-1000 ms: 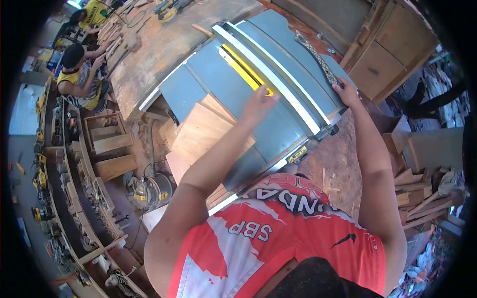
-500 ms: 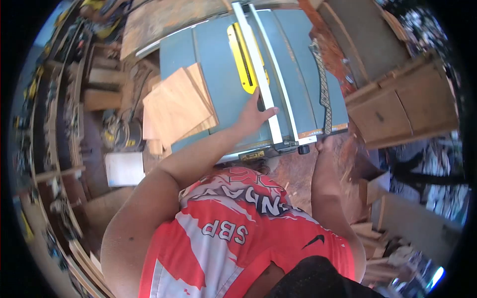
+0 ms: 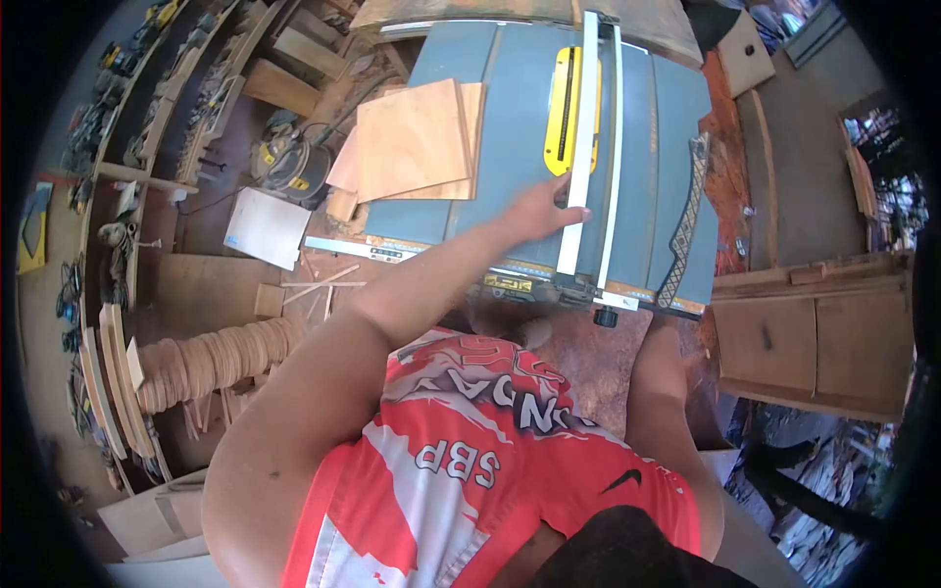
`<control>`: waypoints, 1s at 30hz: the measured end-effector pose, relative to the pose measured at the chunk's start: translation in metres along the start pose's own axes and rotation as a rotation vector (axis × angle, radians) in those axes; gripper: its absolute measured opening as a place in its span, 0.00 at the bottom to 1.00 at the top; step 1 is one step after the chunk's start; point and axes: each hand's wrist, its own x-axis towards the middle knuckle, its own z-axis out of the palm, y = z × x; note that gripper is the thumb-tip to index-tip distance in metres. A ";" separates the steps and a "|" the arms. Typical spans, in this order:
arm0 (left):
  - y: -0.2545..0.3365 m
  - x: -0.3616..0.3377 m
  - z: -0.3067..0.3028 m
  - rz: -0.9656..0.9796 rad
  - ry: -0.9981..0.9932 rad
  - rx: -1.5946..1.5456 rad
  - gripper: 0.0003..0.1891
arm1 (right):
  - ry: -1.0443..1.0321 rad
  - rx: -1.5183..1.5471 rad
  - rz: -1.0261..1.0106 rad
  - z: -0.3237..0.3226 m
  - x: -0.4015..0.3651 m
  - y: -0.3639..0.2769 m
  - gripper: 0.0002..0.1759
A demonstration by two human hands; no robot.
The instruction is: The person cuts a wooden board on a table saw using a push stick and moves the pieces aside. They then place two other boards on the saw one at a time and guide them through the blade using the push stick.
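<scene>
My left hand rests on the white rip fence of a table saw, thumb lying over the fence and apart from the fingers. Beside its fingertips is the yellow throat plate with a dark slot. My right forearm reaches down to the front right corner of the saw; the fingers of my right hand are hidden at the table's edge. Several thin plywood squares lie stacked on the left of the grey saw table. A dark patterned strip lies along the table's right side.
A round yellow-and-black machine and a white panel are at the left, near shelves of tools. A row of round wooden discs lies lower left. A wooden cabinet stands at the right.
The view has turned, so the saw appears farther right and the left shelves show more. My left hand remains at the fence, and my right arm stays at the saw's front corner.
</scene>
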 end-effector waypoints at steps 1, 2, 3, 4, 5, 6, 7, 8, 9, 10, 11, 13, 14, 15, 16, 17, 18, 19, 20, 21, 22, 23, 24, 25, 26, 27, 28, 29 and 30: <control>0.000 -0.002 -0.001 -0.012 0.010 -0.004 0.43 | -0.003 -0.006 0.002 -0.003 0.002 0.000 0.21; 0.001 -0.003 0.000 0.012 -0.013 -0.099 0.42 | -0.005 -0.018 -0.003 -0.008 0.003 0.000 0.21; 0.009 -0.005 0.000 0.042 -0.037 -0.198 0.42 | -0.011 -0.024 0.000 -0.010 0.005 0.001 0.21; 0.019 -0.008 -0.003 -0.037 -0.022 -0.144 0.40 | -0.012 -0.021 -0.011 -0.012 0.006 -0.001 0.21; 0.014 -0.004 -0.004 -0.030 -0.015 -0.144 0.40 | -0.021 -0.022 -0.009 -0.013 0.004 0.000 0.21; 0.002 -0.002 -0.001 -0.007 0.008 -0.135 0.40 | -0.025 -0.025 -0.013 -0.017 0.001 0.001 0.21; -0.005 -0.002 0.002 0.018 0.027 -0.129 0.40 | -0.030 -0.035 -0.015 -0.020 -0.005 0.002 0.21; -0.011 -0.001 0.004 0.025 0.020 -0.136 0.40 | -0.032 -0.045 -0.018 -0.026 -0.014 0.002 0.21; -0.014 0.000 0.005 0.071 0.039 -0.136 0.40 | -0.042 -0.056 -0.022 -0.037 -0.021 0.002 0.21; -0.013 0.002 0.006 0.119 0.061 -0.137 0.40 | -0.053 -0.063 -0.024 -0.046 -0.031 0.001 0.21; -0.013 0.001 0.007 0.124 0.048 -0.153 0.40 | -0.083 -0.125 -0.006 -0.069 -0.038 0.003 0.21; -0.012 0.002 0.004 0.089 0.020 -0.170 0.40 | -0.255 -0.287 0.083 -0.111 -0.066 0.013 0.21; -0.010 0.000 0.005 0.099 0.021 -0.243 0.40 | -0.494 -0.517 0.061 -0.072 -0.115 -0.003 0.21; -0.008 0.004 0.002 0.117 0.026 -0.248 0.40 | -0.737 -0.755 0.040 -0.016 -0.173 -0.014 0.22; -0.008 0.004 0.001 0.086 0.047 -0.185 0.39 | -0.738 -0.760 0.033 -0.008 -0.177 -0.006 0.22; -0.010 0.000 0.004 0.044 0.054 -0.123 0.39 | -0.659 -0.828 0.067 -0.009 -0.184 0.002 0.21; -0.015 -0.004 0.008 0.039 0.037 -0.126 0.39 | -0.574 -0.891 0.101 -0.009 -0.192 0.009 0.21; -0.017 -0.001 0.008 0.064 0.025 -0.144 0.39 | -0.567 -0.888 0.095 0.002 -0.200 0.012 0.21; -0.019 0.005 0.005 0.095 0.023 -0.160 0.39 | -0.442 -1.013 0.072 0.019 -0.202 0.010 0.19; -0.017 0.007 0.004 0.102 0.027 -0.160 0.39 | -0.313 -1.135 0.052 0.031 -0.201 0.008 0.18; -0.017 0.005 0.005 0.090 0.049 -0.126 0.39 | -0.317 -1.345 -0.081 0.030 -0.189 0.016 0.14; -0.017 0.002 0.006 0.077 0.069 -0.092 0.38 | -0.313 -1.348 -0.077 0.024 -0.182 0.019 0.14; -0.014 0.001 0.006 0.075 0.067 -0.096 0.38 | -0.254 -1.256 0.022 0.030 -0.185 0.019 0.13; -0.010 0.001 0.003 0.055 0.013 -0.147 0.41 | -0.197 -1.162 0.116 0.040 -0.190 0.018 0.12; -0.009 0.000 0.002 0.034 -0.040 -0.198 0.44 | -0.179 -1.151 0.047 0.048 -0.198 0.017 0.09; -0.009 -0.001 0.003 0.032 -0.039 -0.201 0.44 | -0.179 -1.154 0.049 0.044 -0.194 0.019 0.09; -0.009 -0.001 0.005 0.062 0.002 -0.189 0.40 | -0.205 -1.138 0.014 0.037 -0.188 0.024 0.08; -0.009 0.000 0.005 0.093 0.044 -0.175 0.36 | -0.234 -1.120 -0.021 0.031 -0.181 0.028 0.07; -0.011 0.001 0.006 0.093 0.047 -0.176 0.36 | -0.236 -1.122 -0.021 0.029 -0.178 0.031 0.07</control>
